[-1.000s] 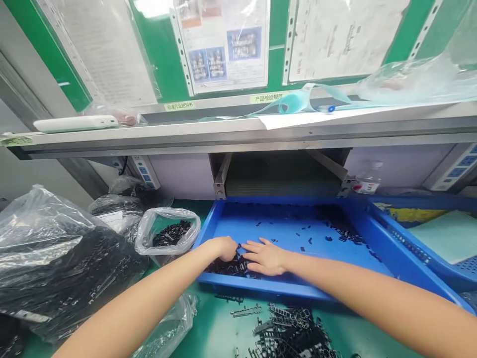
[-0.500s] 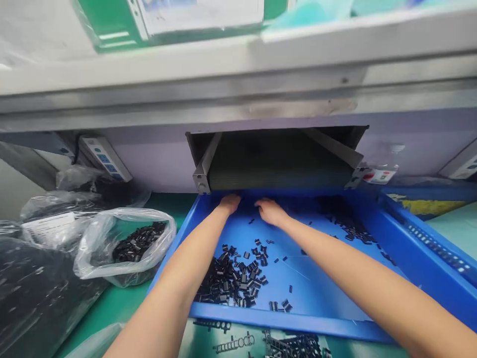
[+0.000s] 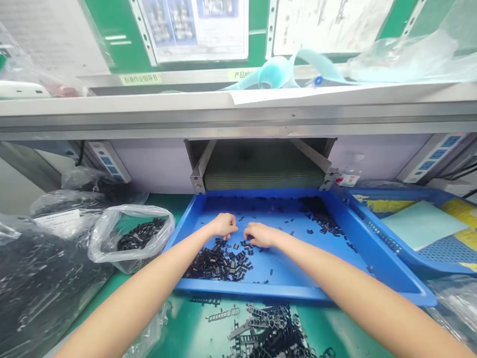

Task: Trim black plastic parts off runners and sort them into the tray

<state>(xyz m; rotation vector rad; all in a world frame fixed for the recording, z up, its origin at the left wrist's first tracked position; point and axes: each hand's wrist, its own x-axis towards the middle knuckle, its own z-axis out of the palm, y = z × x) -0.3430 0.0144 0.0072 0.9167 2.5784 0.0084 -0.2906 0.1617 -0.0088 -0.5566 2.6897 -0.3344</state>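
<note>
Both my hands are over a shallow blue tray [image 3: 305, 290]. My left hand [image 3: 224, 225] has its fingers curled together just above a pile of small black plastic parts [image 3: 219, 263]; whatever it may hold is hidden. Close to its right, my right hand [image 3: 259, 234] points its bent fingers down at the tray floor, pressed together beside a few loose black parts [image 3: 246, 246]. Its fingertips are partly hidden, so I cannot make out what is in them. Another heap of black parts [image 3: 322, 216] lies in the tray's far right corner.
Left of the tray stands an open clear bag [image 3: 97, 243] of black parts, beside larger filled bags [image 3: 40, 283]. Black plastic runners [image 3: 276, 333] lie in front. A conveyor belt end [image 3: 261, 179] overhangs the back; a blue basket [image 3: 439, 256] is at right.
Both hands have come back from the far edge of the tray towards the near pile, with fingers more curled. The head view has tilted up and shifted right.
</note>
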